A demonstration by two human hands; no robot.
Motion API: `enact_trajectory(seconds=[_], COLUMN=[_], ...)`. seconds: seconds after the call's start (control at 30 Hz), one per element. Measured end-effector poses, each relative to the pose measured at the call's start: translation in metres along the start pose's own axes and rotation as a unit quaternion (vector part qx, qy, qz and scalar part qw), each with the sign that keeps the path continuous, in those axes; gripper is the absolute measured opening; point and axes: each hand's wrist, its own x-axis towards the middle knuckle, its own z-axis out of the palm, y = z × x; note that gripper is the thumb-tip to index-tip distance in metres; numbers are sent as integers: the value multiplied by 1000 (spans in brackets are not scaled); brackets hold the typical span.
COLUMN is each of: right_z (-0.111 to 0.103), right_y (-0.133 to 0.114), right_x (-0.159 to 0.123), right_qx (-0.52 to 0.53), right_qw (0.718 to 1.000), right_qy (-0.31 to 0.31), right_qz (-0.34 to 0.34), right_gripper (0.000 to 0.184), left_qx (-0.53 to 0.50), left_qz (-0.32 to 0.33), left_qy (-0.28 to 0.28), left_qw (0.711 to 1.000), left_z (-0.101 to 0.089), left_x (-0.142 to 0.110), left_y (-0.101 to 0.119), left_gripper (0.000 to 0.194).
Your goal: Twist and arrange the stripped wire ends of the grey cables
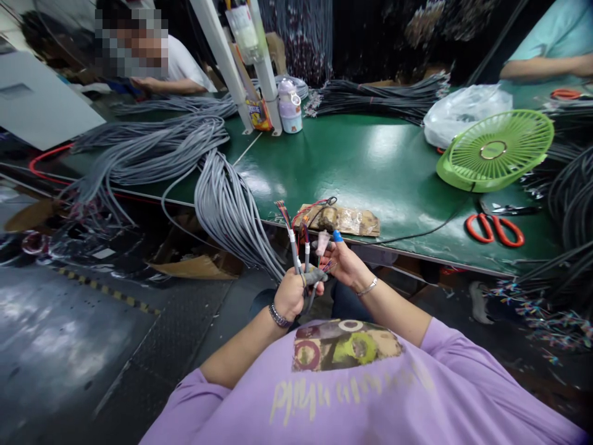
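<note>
My left hand (pixel 291 292) is closed in a fist around grey cables (pixel 296 247) that stand up from it, their stripped ends showing coloured wires. My right hand (pixel 343 262) sits just to the right, fingers wrapped in tape, one tip blue, pinching thin coloured wires at the cable ends. Both hands hover in front of the edge of the green table (pixel 361 161), above my lap. A thick bundle of grey cables (pixel 227 210) hangs off the table edge toward my left hand.
On the table lie a taped cardboard pad (pixel 345 220), red-handled scissors (pixel 495 228), a green fan (pixel 498 151), a plastic bag (pixel 463 108), bottles (pixel 290 106) by white posts and black cable bundles (pixel 380 96). Other people sit at the far left and far right.
</note>
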Motion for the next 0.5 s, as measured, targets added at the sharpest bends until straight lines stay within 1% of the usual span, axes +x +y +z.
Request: enact_trajectory(seconds=[0.1,0.27,0.33,0.43,0.5], right_z=[-1,-2,-3,-2,-1], right_y=[-4,-3,-1,2,5], right_x=[0,6,8,10,11], right_qx=[-12,-16,-11,-17,-35], right_qw=[1000,1000,1000,999,997], right_qy=[-18,6,5,-4,2], right_qz=[1,-25,-26,-32,-73], right_gripper=[50,29,29,33,33], left_qx=[10,-10,-21,-28,-30], left_qz=[24,36,29,21,17], left_qy=[3,23,33,47,48], left_qw=[1000,999,999,998,998], left_z=[0,3,4,7,8], left_x=[-5,-7,-6,-3,-2], left_y=[-2,-2,-2,-1,-1], left_gripper=[17,16,16,16,16])
